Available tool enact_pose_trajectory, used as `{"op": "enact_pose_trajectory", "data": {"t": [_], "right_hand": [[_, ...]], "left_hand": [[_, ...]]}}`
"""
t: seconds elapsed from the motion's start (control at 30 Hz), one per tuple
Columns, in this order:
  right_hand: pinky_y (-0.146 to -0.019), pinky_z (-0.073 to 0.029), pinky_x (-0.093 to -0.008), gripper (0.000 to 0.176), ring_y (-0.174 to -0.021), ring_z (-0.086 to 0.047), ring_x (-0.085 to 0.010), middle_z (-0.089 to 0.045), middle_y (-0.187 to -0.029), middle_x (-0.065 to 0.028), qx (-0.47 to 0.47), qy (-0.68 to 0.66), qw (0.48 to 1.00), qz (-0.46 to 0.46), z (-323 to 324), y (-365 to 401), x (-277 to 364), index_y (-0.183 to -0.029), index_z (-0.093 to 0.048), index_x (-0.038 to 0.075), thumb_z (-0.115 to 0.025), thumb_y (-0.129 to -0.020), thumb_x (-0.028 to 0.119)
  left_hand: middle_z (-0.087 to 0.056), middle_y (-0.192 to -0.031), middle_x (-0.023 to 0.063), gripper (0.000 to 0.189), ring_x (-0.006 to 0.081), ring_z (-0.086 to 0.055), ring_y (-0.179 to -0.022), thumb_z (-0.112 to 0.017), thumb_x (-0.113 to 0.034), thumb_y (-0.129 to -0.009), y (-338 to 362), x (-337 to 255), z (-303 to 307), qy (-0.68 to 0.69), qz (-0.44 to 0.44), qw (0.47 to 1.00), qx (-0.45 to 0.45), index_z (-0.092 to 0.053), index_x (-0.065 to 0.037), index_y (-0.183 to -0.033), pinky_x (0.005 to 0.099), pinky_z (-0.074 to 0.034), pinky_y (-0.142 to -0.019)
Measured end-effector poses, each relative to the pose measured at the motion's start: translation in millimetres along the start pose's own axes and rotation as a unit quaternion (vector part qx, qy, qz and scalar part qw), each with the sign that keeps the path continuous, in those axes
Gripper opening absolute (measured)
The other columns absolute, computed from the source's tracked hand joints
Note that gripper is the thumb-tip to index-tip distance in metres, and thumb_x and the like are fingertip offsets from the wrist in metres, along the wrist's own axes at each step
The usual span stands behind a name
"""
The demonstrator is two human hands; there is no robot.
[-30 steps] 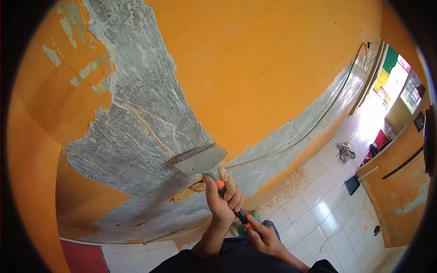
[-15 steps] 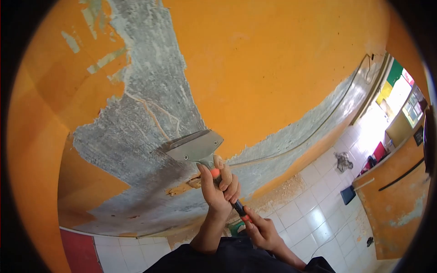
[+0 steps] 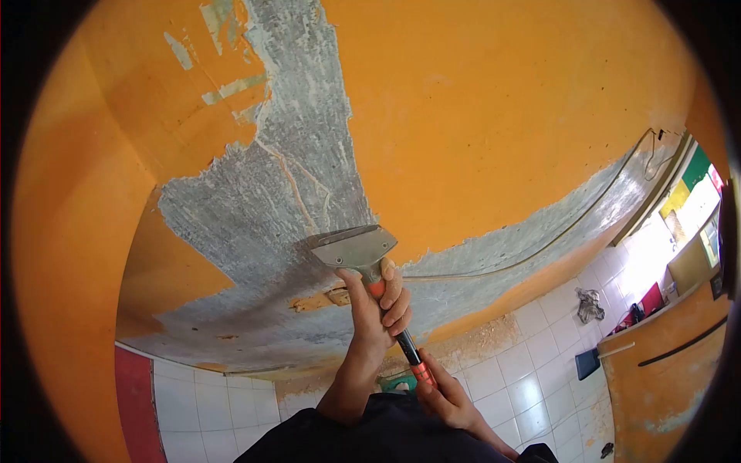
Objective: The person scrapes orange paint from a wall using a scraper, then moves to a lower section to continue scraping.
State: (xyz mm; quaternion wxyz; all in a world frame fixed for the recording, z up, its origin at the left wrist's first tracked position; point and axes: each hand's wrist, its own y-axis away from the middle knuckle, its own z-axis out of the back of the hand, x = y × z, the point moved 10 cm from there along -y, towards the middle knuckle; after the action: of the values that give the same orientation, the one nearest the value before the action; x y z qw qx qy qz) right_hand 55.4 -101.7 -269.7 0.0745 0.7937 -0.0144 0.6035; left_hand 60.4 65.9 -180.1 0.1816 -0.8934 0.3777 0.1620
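Observation:
A wide-bladed scraper [image 3: 355, 248] lies with its edge against the grey bare patch of wall [image 3: 255, 193], near the lower corner of the orange paint [image 3: 478, 131]. My left hand [image 3: 377, 305] is wrapped round the upper handle, just below the metal head. Lower down, my right hand [image 3: 444, 392] grips the red-banded end of the black handle [image 3: 407, 346]. The handle slants down to the right toward my body. Two pale lines like cracks run down the bare patch to the blade.
A thin cable [image 3: 525, 266] runs along the wall's stripped strip. Crumbled debris [image 3: 494, 336] lies by the wall on the white tiled floor [image 3: 505, 363]. A dustpan [image 3: 587, 363], a crumpled plastic bag [image 3: 590, 305] and an orange panel [image 3: 664, 370] are at the right.
The view has shifted, so the wall's upper left part sits further right. The scraper stays against the wall near the same corner, and more black handle shows between my hands.

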Motion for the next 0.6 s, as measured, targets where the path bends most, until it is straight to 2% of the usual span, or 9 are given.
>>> {"op": "enact_pose_trajectory", "data": {"t": [0.07, 0.1, 0.17, 0.23, 0.3, 0.4, 0.47, 0.57, 0.6], "right_hand": [[-0.069, -0.048, -0.0282, 0.057, -0.077, -0.064, -0.0158, -0.065, -0.088, -0.0105, -0.029, 0.084, 0.992, 0.094, 3.4, 0.5, 16.4, -0.143, -0.027, 0.002, -0.052, -0.092, 0.011], [-0.069, -0.048, -0.0282, 0.057, -0.077, -0.064, -0.0158, -0.065, -0.088, -0.0105, -0.027, 0.083, 0.992, 0.092, 2.7, 1.3, 17.1, -0.143, -0.027, 0.002, -0.052, -0.092, 0.011], [-0.071, -0.051, -0.0315, 0.058, -0.081, -0.067, -0.0255, -0.066, -0.098, -0.0165, -0.097, 0.308, 0.923, 0.210, 1.9, 12.3, 48.9, -0.141, -0.030, 0.003, -0.055, -0.089, 0.008], [-0.068, -0.052, -0.0322, 0.059, -0.077, -0.067, -0.0282, -0.066, -0.097, -0.0176, -0.102, 0.321, 0.929, 0.155, 9.6, 13.0, 39.4, -0.140, -0.032, 0.003, -0.057, -0.087, 0.007], [-0.065, -0.052, -0.0329, 0.060, -0.073, -0.066, -0.0308, -0.065, -0.096, -0.0187, -0.109, 0.330, 0.932, 0.100, 16.4, 12.5, 28.9, -0.140, -0.033, 0.003, -0.058, -0.085, 0.006], [-0.061, -0.052, -0.0334, 0.061, -0.068, -0.066, -0.0317, -0.065, -0.092, -0.0203, -0.107, 0.349, 0.922, 0.131, 8.8, 11.2, 27.4, -0.139, -0.034, 0.004, -0.058, -0.083, 0.003], [-0.059, -0.052, -0.0325, 0.059, -0.065, -0.066, -0.0281, -0.065, -0.088, -0.0196, -0.118, 0.314, 0.911, 0.240, -4.1, 16.0, 35.8, -0.138, -0.038, 0.006, -0.058, -0.082, 0.001], [-0.056, -0.051, -0.0302, 0.055, -0.061, -0.065, -0.0235, -0.066, -0.087, -0.0170, -0.133, 0.254, 0.937, 0.200, -1.9, 13.6, 34.3, -0.135, -0.043, 0.006, -0.057, -0.083, -0.001], [-0.053, -0.049, -0.0289, 0.051, -0.057, -0.063, -0.0199, -0.067, -0.084, -0.0150, -0.148, 0.242, 0.931, 0.230, -5.7, 14.3, 48.3, -0.133, -0.046, 0.006, -0.056, -0.083, -0.001]], "left_hand": [[-0.032, -0.055, -0.0045, 0.063, 0.0049, -0.025, -0.033, -0.029, -0.071, -0.085, -0.4, 1.4, 0.5, 0.027, -0.001, 0.999, 0.026, -0.047, -0.011, -0.089, 0.0206, -0.020, -0.025], [-0.031, -0.054, -0.0048, 0.062, 0.0048, -0.024, -0.033, -0.029, -0.070, -0.085, -0.6, 1.5, 2.0, 0.031, -0.002, 0.999, 0.016, -0.047, -0.012, -0.086, 0.0208, -0.019, -0.025], [-0.030, -0.053, -0.0050, 0.060, 0.0047, -0.022, -0.033, -0.029, -0.070, -0.086, -1.0, 2.5, -0.7, 0.035, 0.000, 0.999, 0.005, -0.046, -0.012, -0.084, 0.0209, -0.018, -0.025], [-0.030, -0.053, -0.0053, 0.058, 0.0050, -0.021, -0.033, -0.029, -0.070, -0.086, 1.4, -1.4, 2.9, -0.037, -0.026, 0.997, -0.066, -0.046, -0.014, -0.084, 0.0209, -0.017, -0.026], [-0.029, -0.053, -0.0054, 0.057, 0.0051, -0.020, -0.033, -0.028, -0.069, -0.086, 2.1, -1.6, 0.5, -0.056, -0.027, 0.994, -0.088, -0.045, -0.015, -0.084, 0.0209, -0.017, -0.026], [-0.029, -0.053, -0.0055, 0.056, 0.0054, -0.019, -0.032, -0.027, -0.069, -0.087, 5.1, -0.9, 5.1, -0.074, -0.018, 0.992, -0.100, -0.044, -0.016, -0.084, 0.0208, -0.016, -0.026], [-0.029, -0.053, -0.0055, 0.055, 0.0054, -0.019, -0.032, -0.027, -0.068, -0.087, 5.3, -1.9, 5.5, -0.073, -0.003, 0.993, -0.091, -0.043, -0.016, -0.085, 0.0208, -0.016, -0.025], [-0.029, -0.053, -0.0055, 0.055, 0.0054, -0.019, -0.032, -0.026, -0.068, -0.088, 5.6, -5.2, -3.4, -0.064, 0.010, 0.995, -0.074, -0.043, -0.016, -0.086, 0.0209, -0.017, -0.025], [-0.028, -0.053, -0.0056, 0.054, 0.0054, -0.019, -0.032, -0.026, -0.068, -0.088, 4.4, -8.4, -9.7, -0.067, 0.010, 0.995, -0.072, -0.043, -0.016, -0.086, 0.0208, -0.017, -0.025]]}}
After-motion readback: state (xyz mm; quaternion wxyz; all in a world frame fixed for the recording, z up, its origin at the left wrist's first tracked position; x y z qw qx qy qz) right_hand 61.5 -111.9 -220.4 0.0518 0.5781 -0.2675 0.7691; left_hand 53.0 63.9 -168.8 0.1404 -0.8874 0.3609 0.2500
